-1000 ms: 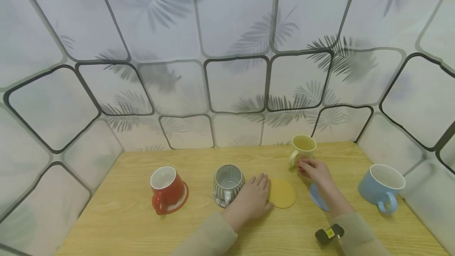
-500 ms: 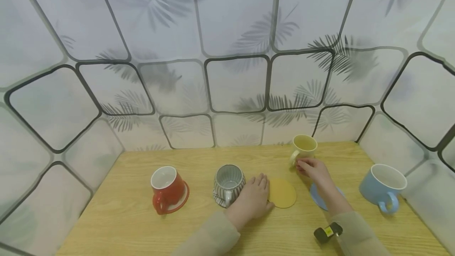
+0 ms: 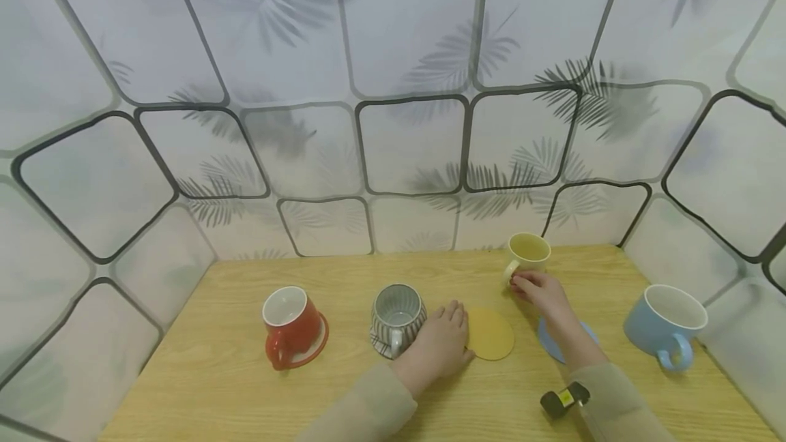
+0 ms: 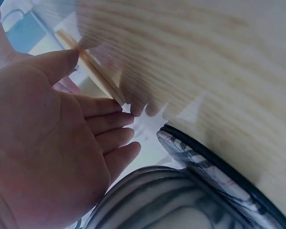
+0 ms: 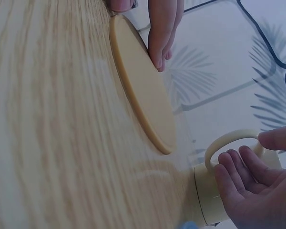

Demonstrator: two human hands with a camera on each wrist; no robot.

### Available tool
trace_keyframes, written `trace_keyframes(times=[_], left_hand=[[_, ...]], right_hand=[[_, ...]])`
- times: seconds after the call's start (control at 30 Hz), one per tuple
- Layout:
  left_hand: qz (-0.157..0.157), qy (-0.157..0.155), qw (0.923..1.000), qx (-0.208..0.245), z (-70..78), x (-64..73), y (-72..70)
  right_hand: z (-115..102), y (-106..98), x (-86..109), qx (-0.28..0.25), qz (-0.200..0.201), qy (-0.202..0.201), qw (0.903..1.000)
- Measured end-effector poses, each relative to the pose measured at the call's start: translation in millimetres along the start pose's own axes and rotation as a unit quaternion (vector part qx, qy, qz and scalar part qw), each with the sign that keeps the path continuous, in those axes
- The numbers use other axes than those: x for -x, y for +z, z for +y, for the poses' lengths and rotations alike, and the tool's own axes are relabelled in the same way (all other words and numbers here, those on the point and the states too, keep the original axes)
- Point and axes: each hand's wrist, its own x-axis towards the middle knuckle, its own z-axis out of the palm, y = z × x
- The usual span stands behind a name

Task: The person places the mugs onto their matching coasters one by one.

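A pale yellow mug [image 3: 529,259] stands near the back edge of the wooden table. Its handle [image 5: 229,138] is pinched by my right hand [image 3: 546,297], the thumb on the upper end and the fingers curled at the loop. Flat on the table lies a round yellow coaster [image 3: 492,334]. Along the coaster's left side my left hand [image 3: 437,343] rests palm down, fingers straight, the thumb and index finger right at its rim. Just left of that hand, a grey striped mug [image 3: 393,316] sits on a patterned coaster [image 4: 214,171].
On the left, a red mug [image 3: 297,326] stands on a red-rimmed coaster [image 3: 316,350]. A blue coaster [image 3: 548,341] lies partly under my right forearm. At the far right is a blue mug [image 3: 657,326]. A patterned curtain [image 3: 405,149] encloses the table's back and sides.
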Motion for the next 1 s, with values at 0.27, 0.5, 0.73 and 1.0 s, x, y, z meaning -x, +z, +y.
trace_keyframes(times=[0.27, 0.5, 0.73, 1.0], left_hand=[[0.003, -0.006, 0.9994, -0.033, 2.7, -0.6, -1.6], [0.005, -0.012, 0.9992, -0.038, 5.1, 1.0, -3.8], [0.012, -0.013, 0.9995, -0.025, 4.8, -2.1, 0.6], [0.005, -0.015, 0.9998, -0.014, 4.9, -2.4, 0.2]], right_hand=[[0, 5, 2.2, 0.036, -0.002, -0.006, 0.9993], [-1, 13, 3.3, 0.064, 0.015, -0.017, 0.9977], [-1, 19, 1.8, 0.052, 0.02, -0.029, 0.998], [-3, 25, -1.4, 0.028, 0.024, -0.03, 0.9989]])
